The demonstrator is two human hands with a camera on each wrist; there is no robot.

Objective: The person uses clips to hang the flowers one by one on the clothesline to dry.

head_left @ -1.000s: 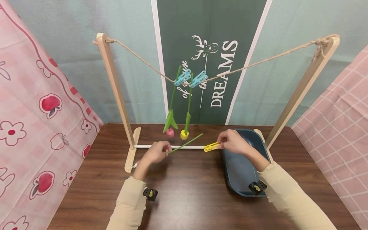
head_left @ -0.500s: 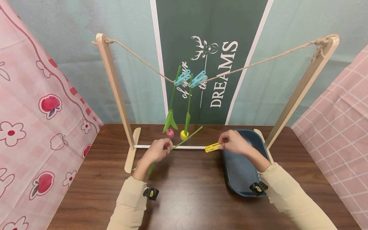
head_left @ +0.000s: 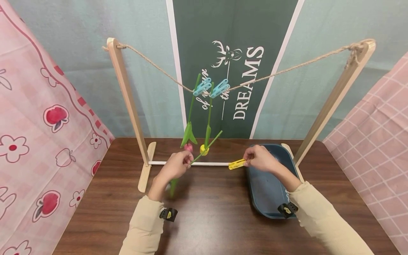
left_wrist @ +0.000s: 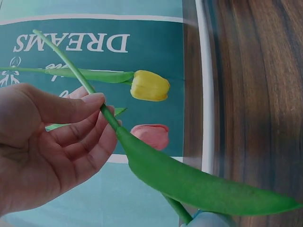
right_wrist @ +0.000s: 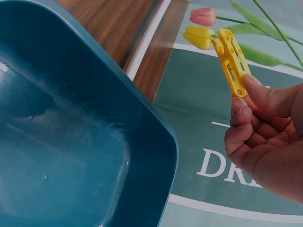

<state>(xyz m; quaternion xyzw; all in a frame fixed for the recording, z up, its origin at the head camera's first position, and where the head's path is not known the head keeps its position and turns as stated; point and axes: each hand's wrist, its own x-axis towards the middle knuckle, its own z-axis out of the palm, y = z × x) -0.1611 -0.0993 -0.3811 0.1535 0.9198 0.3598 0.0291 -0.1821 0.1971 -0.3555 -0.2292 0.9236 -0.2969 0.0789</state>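
My left hand pinches an artificial tulip by its green stem between thumb and fingers. The bare stem end points up and away; the leaf hangs below the hand. Only a pale bit of its bloom shows at the bottom of the left wrist view. My right hand pinches one end of a yellow clothespin beside the basin. Behind the hands, a pink tulip and a yellow tulip hang bloom-down from a rope, each held by a light blue clothespin.
The rope sags between a left wooden post and a right wooden post. A white rod runs low between their feet. A dark blue basin stands at right on the brown table. Printed cloths hang behind and at both sides.
My left hand has risen slightly and moved a little right, and the held stem has tilted steeper. Its leaf now shows below the wrist. My right hand with the yellow clothespin has barely shifted.
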